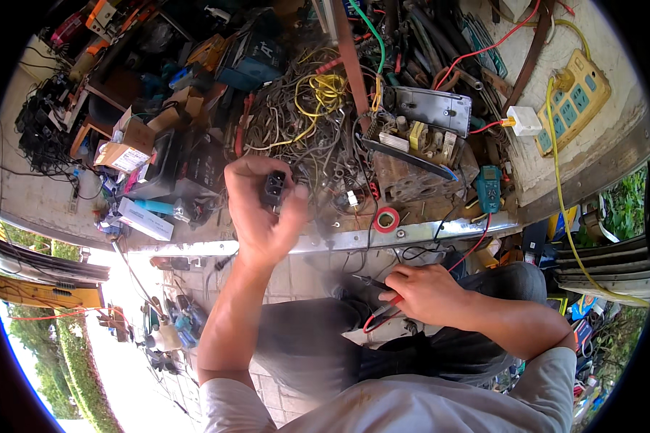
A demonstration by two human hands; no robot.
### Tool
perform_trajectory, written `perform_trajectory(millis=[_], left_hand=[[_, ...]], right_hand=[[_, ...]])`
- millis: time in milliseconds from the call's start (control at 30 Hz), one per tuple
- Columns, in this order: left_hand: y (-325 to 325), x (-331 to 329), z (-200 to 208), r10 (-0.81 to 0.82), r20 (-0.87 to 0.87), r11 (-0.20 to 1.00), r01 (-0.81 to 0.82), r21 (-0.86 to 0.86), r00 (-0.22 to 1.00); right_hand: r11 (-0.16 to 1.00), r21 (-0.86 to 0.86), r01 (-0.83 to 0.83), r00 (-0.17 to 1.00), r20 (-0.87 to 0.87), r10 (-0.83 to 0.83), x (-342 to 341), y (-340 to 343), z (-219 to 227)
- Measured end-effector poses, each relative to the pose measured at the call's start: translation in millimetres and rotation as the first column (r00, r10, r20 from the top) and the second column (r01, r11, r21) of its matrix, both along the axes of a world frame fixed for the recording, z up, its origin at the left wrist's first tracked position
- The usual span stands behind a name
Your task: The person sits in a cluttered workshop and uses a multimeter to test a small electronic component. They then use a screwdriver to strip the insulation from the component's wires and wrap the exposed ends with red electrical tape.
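My left hand (256, 209) is raised over the near edge of the cluttered bench, its fingers closed round a black connector (274, 187) with slots in its face. Lower and to the right, above my lap, my right hand (430, 294) grips test probes; a black probe (370, 281) points left and a red probe (387, 306) slants below it. Between the probes and the connector there is a gap. A teal multimeter (488, 189) lies at the bench's right, with a red lead running down from it.
An opened device with a circuit board (419, 143) sits on a rusty metal block (412, 184), its grey casing (433, 108) behind. Red tape (386, 220) lies near the metal edge. Tangled cables (318, 101) fill the middle. A yellowish power strip (574, 105) and cardboard box (126, 144) flank them.
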State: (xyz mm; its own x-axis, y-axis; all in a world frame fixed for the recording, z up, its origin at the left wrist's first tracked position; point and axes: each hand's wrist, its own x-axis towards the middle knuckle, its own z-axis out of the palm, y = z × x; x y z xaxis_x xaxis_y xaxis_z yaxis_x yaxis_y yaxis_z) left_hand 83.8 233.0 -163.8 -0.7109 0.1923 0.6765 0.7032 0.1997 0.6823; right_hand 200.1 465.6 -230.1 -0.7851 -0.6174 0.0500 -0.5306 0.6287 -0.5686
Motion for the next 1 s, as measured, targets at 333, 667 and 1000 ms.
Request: perform_trajectory(millis=[333, 667, 1000], left_hand=[[13, 67, -33, -0.238, 0.257, 0.963, 0.263, -0.065, 0.936], [1, 60, -53, -0.286, 0.356, 0.866, 0.399, -0.302, 0.889], [4, 58, -60, -0.336, 0.309, 0.825, 0.436, -0.358, 0.89]], right_hand=[[0.902, -0.428, 0.056, 0.998, -0.008, -0.066, -3, 7, 22], [0.926, -0.373, 0.057, 0.985, 0.17, 0.008, 9, 12, 34], [0.905, -0.396, 0.153, 0.828, 0.552, 0.102, -3, 12, 40]])
